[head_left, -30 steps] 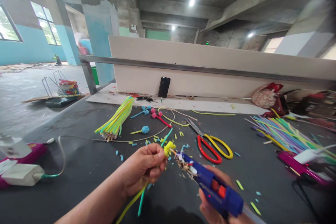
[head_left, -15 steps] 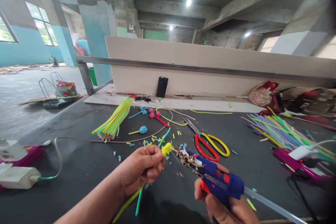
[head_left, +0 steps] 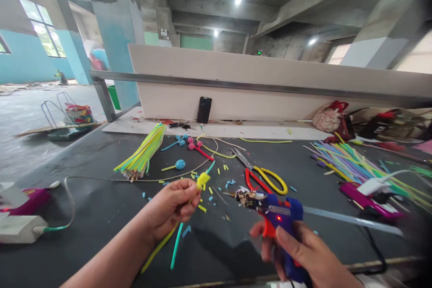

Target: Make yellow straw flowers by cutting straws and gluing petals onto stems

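My left hand (head_left: 178, 204) pinches a small yellow bundle (head_left: 202, 181) on a green stem (head_left: 174, 247), with a yellow stem (head_left: 158, 248) trailing below the fingers. Held by the handle in my right hand (head_left: 297, 252) is a blue hot glue gun (head_left: 281, 207) with an orange trigger. Its crusted nozzle points left, apart from the yellow bundle. A clear glue stick (head_left: 351, 220) sticks out of its back. Scissors (head_left: 259, 175) with one red and one yellow handle lie just behind the gun. Short yellow and blue cut pieces are scattered near both hands.
A bunch of yellow-green stems (head_left: 141, 150) lies at left, and mixed-colour stems (head_left: 354, 166) at right. Blue ball pieces (head_left: 180, 164) and a red stem with pink balls (head_left: 202, 149) lie between. A phone (head_left: 204, 110) leans at the back. Purple power strips (head_left: 367, 200) flank the table.
My right hand has drawn the glue gun right, its nozzle now away from the yellow bundle. My left hand still holds the bundle, and the view has shifted slightly right.
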A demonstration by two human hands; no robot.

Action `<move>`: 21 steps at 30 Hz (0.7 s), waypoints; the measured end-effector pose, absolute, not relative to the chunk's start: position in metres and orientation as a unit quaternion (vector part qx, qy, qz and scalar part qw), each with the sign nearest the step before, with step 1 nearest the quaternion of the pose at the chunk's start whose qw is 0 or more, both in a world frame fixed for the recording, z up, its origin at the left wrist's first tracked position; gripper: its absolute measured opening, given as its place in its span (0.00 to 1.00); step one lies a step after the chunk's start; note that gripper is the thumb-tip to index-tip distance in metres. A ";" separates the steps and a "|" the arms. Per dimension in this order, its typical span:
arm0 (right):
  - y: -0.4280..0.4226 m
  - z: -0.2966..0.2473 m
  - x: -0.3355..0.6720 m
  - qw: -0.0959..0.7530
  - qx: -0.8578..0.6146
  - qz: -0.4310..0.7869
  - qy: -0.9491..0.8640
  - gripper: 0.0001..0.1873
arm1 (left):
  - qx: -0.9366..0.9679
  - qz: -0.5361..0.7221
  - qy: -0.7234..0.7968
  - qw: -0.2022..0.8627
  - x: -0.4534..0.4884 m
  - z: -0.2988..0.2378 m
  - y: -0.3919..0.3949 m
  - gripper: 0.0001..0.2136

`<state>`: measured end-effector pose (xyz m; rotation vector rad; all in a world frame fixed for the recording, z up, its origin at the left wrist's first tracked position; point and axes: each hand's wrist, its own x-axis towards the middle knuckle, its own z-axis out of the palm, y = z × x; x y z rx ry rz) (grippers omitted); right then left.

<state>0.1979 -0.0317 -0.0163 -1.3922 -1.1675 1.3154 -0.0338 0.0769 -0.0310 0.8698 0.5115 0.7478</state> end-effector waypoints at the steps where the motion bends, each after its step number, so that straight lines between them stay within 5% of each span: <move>1: -0.031 -0.013 0.206 0.429 -0.567 0.542 -0.448 0.23 | 0.410 0.358 0.245 0.802 -0.036 -0.031 0.078 0.09; 11: -0.019 -0.029 0.276 0.281 -0.721 0.489 -0.402 0.21 | 0.420 0.381 0.258 0.782 -0.043 -0.024 0.082 0.10; 17: -0.002 -0.006 0.288 0.042 -0.779 0.095 -0.619 0.19 | 0.421 0.383 0.263 0.779 -0.045 -0.026 0.083 0.09; 21: 0.017 0.021 0.252 0.061 -0.700 0.043 -0.711 0.12 | 0.429 0.380 0.258 0.778 -0.045 -0.024 0.082 0.10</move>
